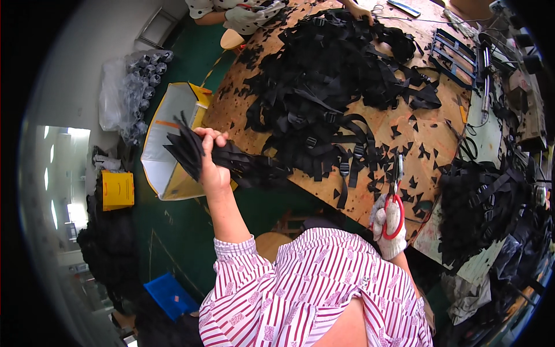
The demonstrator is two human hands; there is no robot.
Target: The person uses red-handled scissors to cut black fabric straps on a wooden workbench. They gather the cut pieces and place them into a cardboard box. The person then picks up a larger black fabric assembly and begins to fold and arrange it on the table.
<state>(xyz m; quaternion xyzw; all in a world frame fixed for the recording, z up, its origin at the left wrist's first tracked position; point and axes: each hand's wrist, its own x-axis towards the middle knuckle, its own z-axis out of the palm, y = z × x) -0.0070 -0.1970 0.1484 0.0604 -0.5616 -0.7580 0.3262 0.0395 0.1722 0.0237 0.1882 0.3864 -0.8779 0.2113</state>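
My bare left hand (213, 162) is raised off the table's left edge, closed around a bundle of black fabric pieces (188, 151). Their pointed ends fan out to the left, over an open yellow-edged box with a pale inside (167, 121). Black straps (254, 165) trail from this hand toward the table. My right hand (386, 224), in a white glove, rests at the near table edge with red-handled scissors (394, 217) in its grip, blades pointing away from me. A large heap of black straps with buckles (329, 69) covers the middle of the wooden table (324, 188).
Small black triangular offcuts (411, 182) lie scattered on the table. Another strap pile (483, 202) sits at the right. Across the table, a person in a dotted sleeve (254, 17) works. A yellow box (118, 190) and a blue bin (170, 296) are at the left.
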